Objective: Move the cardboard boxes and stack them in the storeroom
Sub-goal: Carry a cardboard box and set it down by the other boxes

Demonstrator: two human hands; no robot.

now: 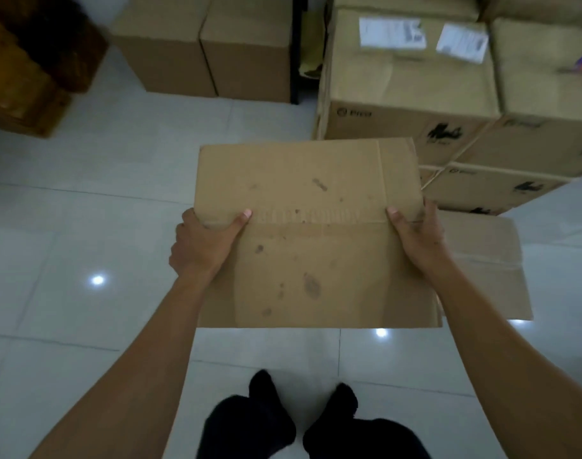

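A flattened, stained cardboard box (309, 246) is held out in front of me above the white tiled floor. My left hand (203, 243) grips its left edge, thumb on top. My right hand (415, 236) grips its right edge the same way. Another flat cardboard piece (488, 270) shows just behind and to the right of the held one; whether it lies on the floor or hangs from the held box I cannot tell.
A stack of large strapped cardboard boxes (415, 84) with paper labels stands at the right. Two plain boxes (203, 51) sit on the floor at the back. Dark wooden furniture (24, 61) fills the upper left. My dark-socked feet (276, 422) stand on glossy tiles (84, 226).
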